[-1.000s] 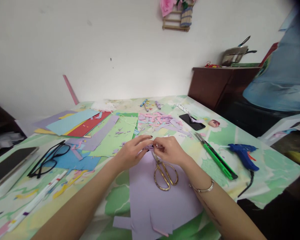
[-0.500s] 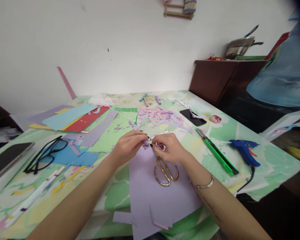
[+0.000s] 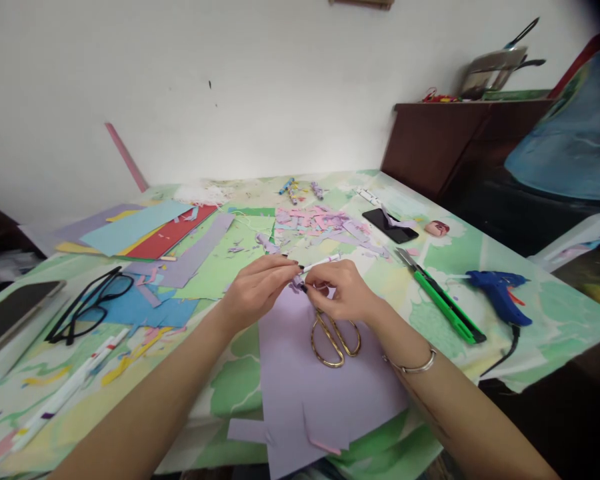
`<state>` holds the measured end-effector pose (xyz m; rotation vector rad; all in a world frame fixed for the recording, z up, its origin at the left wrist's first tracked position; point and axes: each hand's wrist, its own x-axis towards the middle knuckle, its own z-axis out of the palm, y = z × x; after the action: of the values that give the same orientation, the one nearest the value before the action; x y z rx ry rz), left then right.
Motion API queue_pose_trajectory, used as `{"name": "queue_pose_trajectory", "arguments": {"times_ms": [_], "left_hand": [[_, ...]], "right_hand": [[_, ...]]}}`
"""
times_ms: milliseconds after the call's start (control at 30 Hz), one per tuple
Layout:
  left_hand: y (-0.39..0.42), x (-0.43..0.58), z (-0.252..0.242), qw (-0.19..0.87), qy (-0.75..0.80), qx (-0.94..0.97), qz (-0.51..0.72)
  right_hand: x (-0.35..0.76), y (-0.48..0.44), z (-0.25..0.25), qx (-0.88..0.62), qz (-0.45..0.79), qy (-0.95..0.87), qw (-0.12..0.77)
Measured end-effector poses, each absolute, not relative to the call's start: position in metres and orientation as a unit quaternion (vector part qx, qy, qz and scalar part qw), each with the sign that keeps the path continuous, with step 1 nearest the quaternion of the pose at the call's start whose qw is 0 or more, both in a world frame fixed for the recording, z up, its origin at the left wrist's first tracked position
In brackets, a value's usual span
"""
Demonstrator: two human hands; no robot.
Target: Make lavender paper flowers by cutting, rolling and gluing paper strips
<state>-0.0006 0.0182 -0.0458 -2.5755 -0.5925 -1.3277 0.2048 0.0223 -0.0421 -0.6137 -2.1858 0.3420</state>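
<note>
My left hand (image 3: pixel 265 288) is closed, its fingertips pinching a small curled piece of purple paper (image 3: pixel 297 283). Facing it, my right hand (image 3: pixel 341 289) also pinches at this piece with thumb and forefinger, and the fingertips of both hands nearly meet. A white stick with purple marks (image 3: pixel 325 261) shows just behind the fingers; whether it is held or lies on the table I cannot tell. Gold-handled scissors (image 3: pixel 336 341) lie below my right hand, their blades mostly hidden. Under them is a large purple paper sheet (image 3: pixel 325 400) with loose purple strips near its front edge.
Right of my hands lie a green utility knife (image 3: pixel 445 300), a blue glue gun (image 3: pixel 503 290) and a black phone (image 3: pixel 390 225). Pink and purple paper scraps (image 3: pixel 320 221) cover the table's middle. Coloured sheets (image 3: pixel 140 227), black glasses (image 3: pixel 93 307) and white markers (image 3: pixel 75 383) are at left.
The view has shifted slightly, so the wall sits higher in the picture. My fingertips have moved a little around the purple paper, and both hands still pinch at it.
</note>
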Motion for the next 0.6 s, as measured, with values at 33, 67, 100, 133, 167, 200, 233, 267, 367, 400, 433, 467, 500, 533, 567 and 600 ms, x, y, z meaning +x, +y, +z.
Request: {"name": "queue_pose_trajectory", "arguments": {"times_ms": [33,67,100,133,167,200,233,267,367,400,433,467,500,533,567,600], "left_hand": [[0.019,0.0,-0.046,0.098,-0.196,-0.87,-0.442],[0.019,0.0,-0.046,0.102,-0.195,-0.872,-0.437],[0.019,0.0,-0.046,0.104,-0.197,-0.874,-0.431],[0.019,0.001,-0.045,0.105,-0.2,-0.876,-0.427],[0.019,0.001,-0.046,0.102,-0.204,-0.877,-0.423],[0.019,0.001,-0.046,0.097,-0.209,-0.878,-0.42],[0.018,0.002,-0.046,0.091,-0.214,-0.879,-0.417],[0.018,0.002,-0.046,0.082,-0.218,-0.879,-0.415],[0.017,0.003,-0.046,0.058,-0.237,-0.878,-0.411],[0.016,0.003,-0.046,0.053,-0.246,-0.877,-0.41],[0.015,0.003,-0.045,0.045,-0.255,-0.876,-0.407],[0.014,0.004,-0.044,0.033,-0.264,-0.876,-0.402],[0.013,0.004,-0.043,0.018,-0.271,-0.877,-0.396],[0.011,0.005,-0.041,0.0,-0.275,-0.877,-0.393],[0.01,0.006,-0.039,-0.021,-0.279,-0.877,-0.391],[0.009,0.007,-0.038,-0.044,-0.282,-0.875,-0.392]], "right_hand": [[0.205,0.022,-0.042,-0.243,0.143,-0.865,0.414],[0.205,0.022,-0.042,-0.243,0.151,-0.862,0.419],[0.205,0.022,-0.042,-0.245,0.161,-0.857,0.425],[0.205,0.022,-0.042,-0.249,0.174,-0.85,0.43],[0.205,0.022,-0.041,-0.252,0.188,-0.843,0.436],[0.204,0.022,-0.041,-0.255,0.204,-0.835,0.442],[0.204,0.022,-0.041,-0.258,0.22,-0.828,0.446],[0.204,0.022,-0.041,-0.259,0.236,-0.822,0.449],[0.203,0.023,-0.04,-0.266,0.27,-0.808,0.45],[0.203,0.023,-0.04,-0.271,0.279,-0.804,0.451],[0.203,0.024,-0.04,-0.277,0.286,-0.797,0.454],[0.202,0.024,-0.04,-0.286,0.294,-0.79,0.456],[0.202,0.025,-0.04,-0.295,0.303,-0.781,0.459],[0.202,0.026,-0.04,-0.304,0.314,-0.772,0.462],[0.202,0.026,-0.04,-0.309,0.326,-0.763,0.464],[0.202,0.027,-0.04,-0.31,0.342,-0.755,0.465]]}}
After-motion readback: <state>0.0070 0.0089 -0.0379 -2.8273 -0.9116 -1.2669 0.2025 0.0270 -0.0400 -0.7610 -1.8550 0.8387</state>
